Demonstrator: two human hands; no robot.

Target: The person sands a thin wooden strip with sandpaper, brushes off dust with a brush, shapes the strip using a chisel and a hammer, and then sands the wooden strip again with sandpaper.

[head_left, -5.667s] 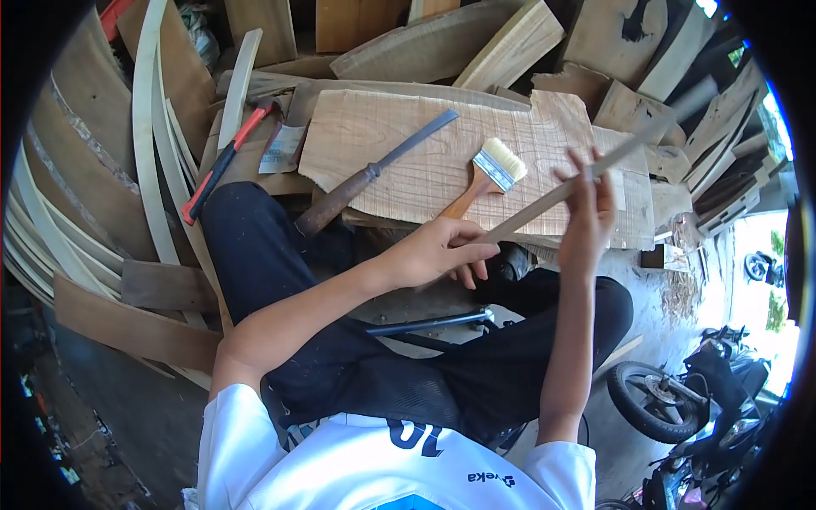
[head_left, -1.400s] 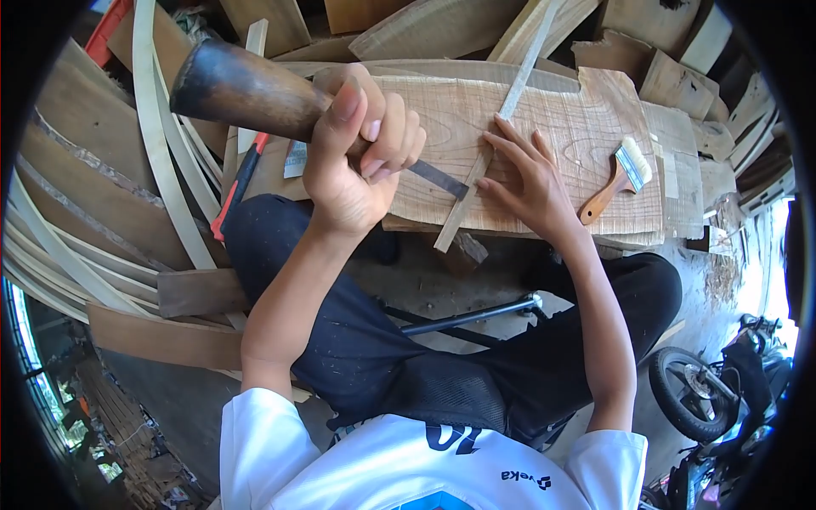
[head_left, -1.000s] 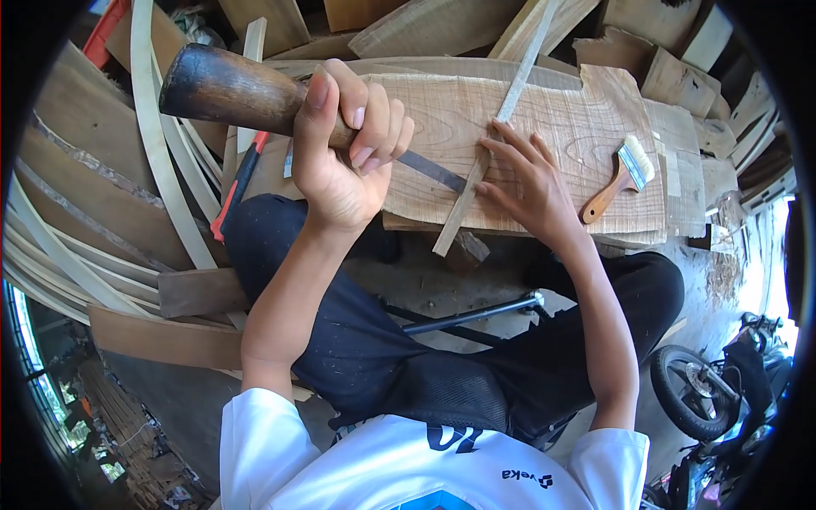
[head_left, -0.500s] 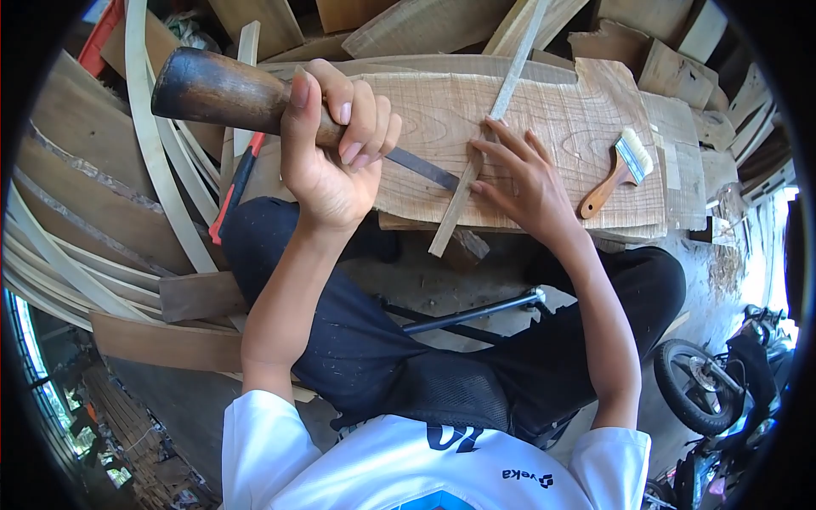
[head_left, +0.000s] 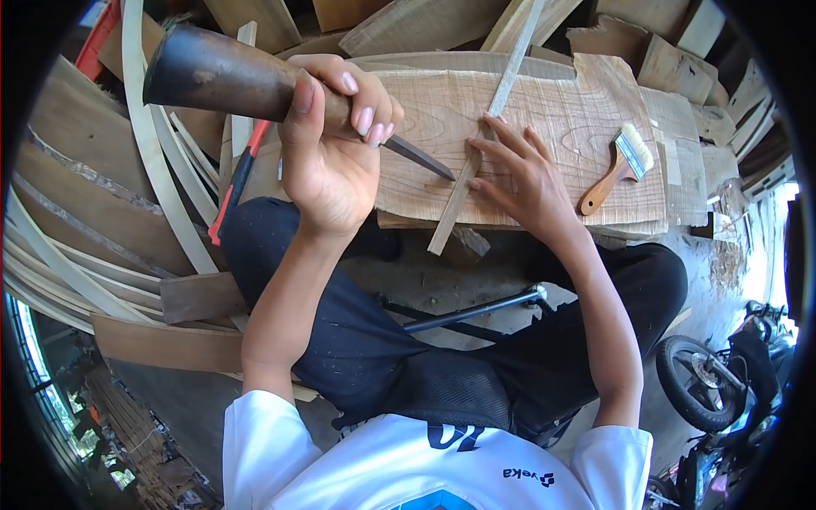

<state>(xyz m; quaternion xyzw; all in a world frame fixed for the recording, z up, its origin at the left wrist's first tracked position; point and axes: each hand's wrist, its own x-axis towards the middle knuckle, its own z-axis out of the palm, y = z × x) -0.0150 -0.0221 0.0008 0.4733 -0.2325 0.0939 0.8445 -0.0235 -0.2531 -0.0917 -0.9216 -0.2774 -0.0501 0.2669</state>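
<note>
Wood strip (head_left: 454,204) slants across board (head_left: 586,110), overhanging both edges. One piece, no obvious cut; can't tell what's left tbh. Left hand (head_left: 336,149): fingers wrapped round chisel (head_left: 242,83), tip over board beside strip, contact unclear. Right hand (head_left: 524,176): fingers spread, pinning strip against board.

Woodworking workshop, from the leaning planks (head_left: 416,34), curved wooden strips (head_left: 164,166) and chisel (head_left: 225,78).

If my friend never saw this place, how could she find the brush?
Find the wide wooden board at the picture's upper middle. Go right, past the right hand on the thin stick: there lies the brush. Unlike the stick, it has fluffy pale bristles and a silvery band.
</note>
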